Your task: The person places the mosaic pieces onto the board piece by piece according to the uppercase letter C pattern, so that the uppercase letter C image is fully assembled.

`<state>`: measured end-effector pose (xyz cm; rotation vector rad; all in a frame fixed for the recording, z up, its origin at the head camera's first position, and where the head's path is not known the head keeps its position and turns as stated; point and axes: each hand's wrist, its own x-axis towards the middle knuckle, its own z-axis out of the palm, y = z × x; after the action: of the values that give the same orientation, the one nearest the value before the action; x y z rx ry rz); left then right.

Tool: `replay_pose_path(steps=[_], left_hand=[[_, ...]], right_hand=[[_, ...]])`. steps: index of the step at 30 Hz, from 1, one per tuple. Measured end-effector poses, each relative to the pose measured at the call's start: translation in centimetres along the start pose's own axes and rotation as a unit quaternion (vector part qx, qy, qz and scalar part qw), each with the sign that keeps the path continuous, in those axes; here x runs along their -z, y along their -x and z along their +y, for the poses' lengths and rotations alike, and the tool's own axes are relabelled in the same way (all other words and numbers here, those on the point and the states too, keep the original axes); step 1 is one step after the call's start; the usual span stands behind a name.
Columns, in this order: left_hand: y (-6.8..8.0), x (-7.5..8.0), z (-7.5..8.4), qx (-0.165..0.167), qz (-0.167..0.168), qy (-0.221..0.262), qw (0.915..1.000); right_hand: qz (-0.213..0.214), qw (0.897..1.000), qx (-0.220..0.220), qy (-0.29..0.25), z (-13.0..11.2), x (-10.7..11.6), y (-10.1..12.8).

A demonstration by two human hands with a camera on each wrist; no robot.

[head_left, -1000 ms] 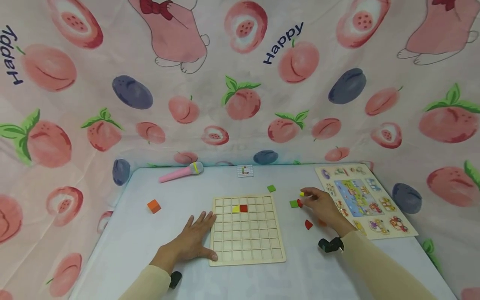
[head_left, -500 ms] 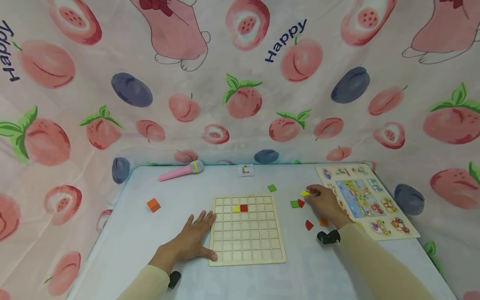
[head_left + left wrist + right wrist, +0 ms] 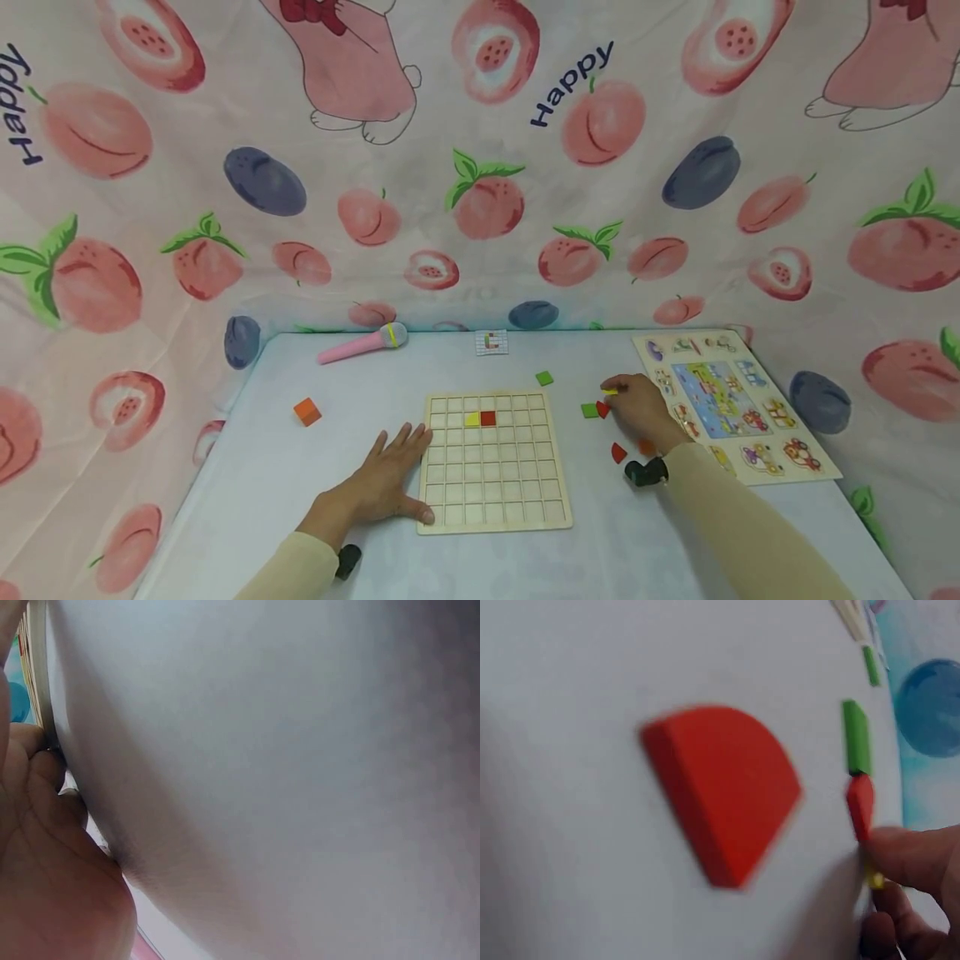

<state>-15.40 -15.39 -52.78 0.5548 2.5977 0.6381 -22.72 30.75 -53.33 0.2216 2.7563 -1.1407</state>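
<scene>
Yellow piece (image 3: 609, 390) sits pinched at the fingertips of the right hand (image 3: 637, 406), low over the table (image 3: 262, 467) to the right of the wooden grid board (image 3: 491, 512). Just beside those fingers lie a small red piece (image 3: 602, 409) and a green square (image 3: 588, 410), touching each other. Left hand (image 3: 386, 477) rests flat with fingers spread, its fingertips against the board's left edge, holding nothing.
</scene>
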Motion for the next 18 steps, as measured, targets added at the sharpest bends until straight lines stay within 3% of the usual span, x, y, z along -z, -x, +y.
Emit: replay_pose_path(steps=[9,18], left_hand=[[-0.11,-0.02,-0.23,-0.002,-0.005,-0.001,1.0],[-0.12,-0.05,-0.4,-0.004,-0.003,0.002,1.0]], right_hand=[[0.013,1.0,0.0,0.0,0.37,0.7,0.97],[0.017,1.0,-0.007,0.01,0.91,0.19,0.4]])
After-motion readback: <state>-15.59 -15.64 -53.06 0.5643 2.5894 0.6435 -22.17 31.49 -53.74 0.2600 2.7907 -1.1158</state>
